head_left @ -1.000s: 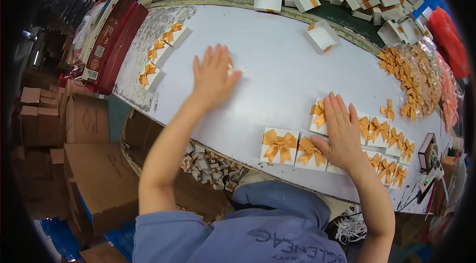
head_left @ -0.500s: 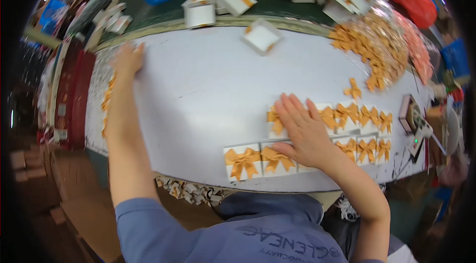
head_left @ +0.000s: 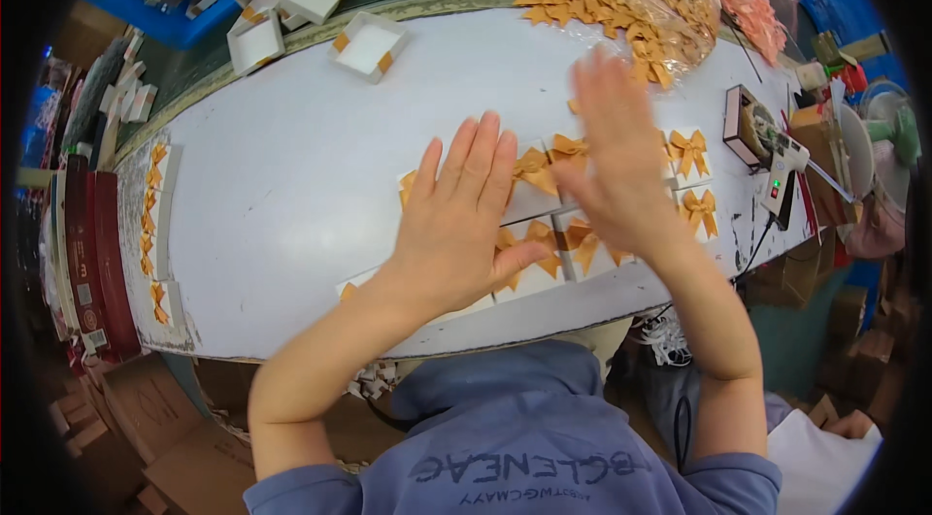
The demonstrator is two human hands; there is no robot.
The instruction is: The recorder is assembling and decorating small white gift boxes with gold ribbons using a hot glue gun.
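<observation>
- The left hand [head_left: 456,224] is lying flat, fingers spread, over the white bow-topped boxes [head_left: 544,214].
- The right hand [head_left: 612,161], open and blurred, is hovering above their right part.

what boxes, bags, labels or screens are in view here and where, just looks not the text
Small white gift boxes with orange bows: rows on the white table, partly under both hands.
Open white box with orange bands: far table edge, square.
Clear bag of loose orange bows: far right, crinkled.
Dark red flat boxes: stacked at the left end.
Brown cardboard cartons: on the floor, lower left.
No screens visible.
</observation>
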